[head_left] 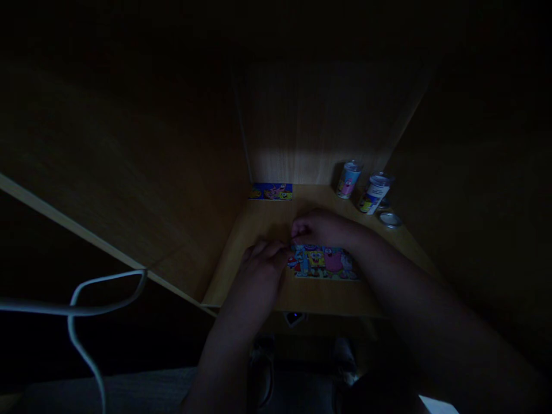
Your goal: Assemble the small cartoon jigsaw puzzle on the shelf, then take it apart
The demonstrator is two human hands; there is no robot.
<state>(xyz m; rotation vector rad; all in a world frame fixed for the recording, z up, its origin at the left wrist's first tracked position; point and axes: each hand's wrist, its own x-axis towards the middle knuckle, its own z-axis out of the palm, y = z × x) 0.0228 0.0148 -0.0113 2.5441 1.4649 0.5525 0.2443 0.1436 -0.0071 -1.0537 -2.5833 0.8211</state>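
Observation:
A colourful cartoon picture [325, 263], which looks like a partly assembled jigsaw puzzle with a ragged left side, lies flat on the wooden shelf board [328, 296]. My left hand [265, 261] rests at its left edge, fingers bent and fingertips close together against the puzzle's upper left corner. From the right, my right hand [317, 227] reaches over the top edge, its fingers curled in a pinch near the left fingertips. Whatever lies between the fingers is too dark and small to make out.
A second cartoon strip [271, 191] lies at the back left. Two cartoon-printed cans, a pink-and-blue one [348, 180] and a labelled one [374, 194], stand at the back right by a round lid [390, 219]. Wooden panels enclose the board; a white cable [86, 311] hangs left.

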